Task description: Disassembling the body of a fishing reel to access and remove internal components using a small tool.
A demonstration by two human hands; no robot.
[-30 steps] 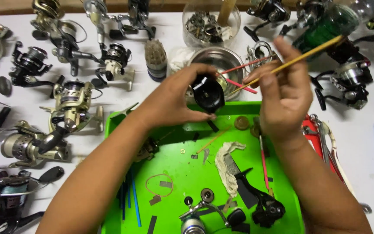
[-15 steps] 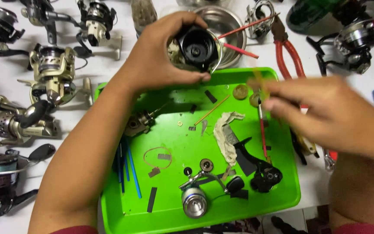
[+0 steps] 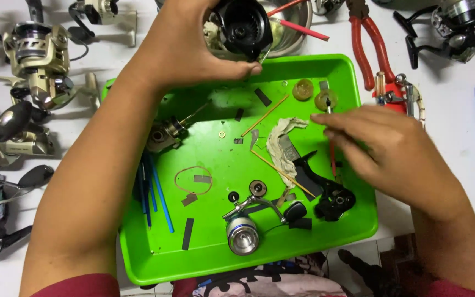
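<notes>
Right hand (image 3: 391, 148) lowered onto green tray (image 3: 353, 71); left hand (image 3: 193, 49) holding black reel body (image 3: 243, 27)

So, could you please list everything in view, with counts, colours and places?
tray: one, green, centre
reel body: one, black, in left hand, above the tray's far edge
steel bowl: one, silver, beyond tray
pliers: one, red handles, right of tray
spool: one, silver, tray front
rag: one, whitish, tray middle
rubber band: one, tan, tray
spinning reels: several, gold and grey, table left
left hand: holding reel body
right hand: over tray's right side, fingertips at a red-handled tool
</notes>
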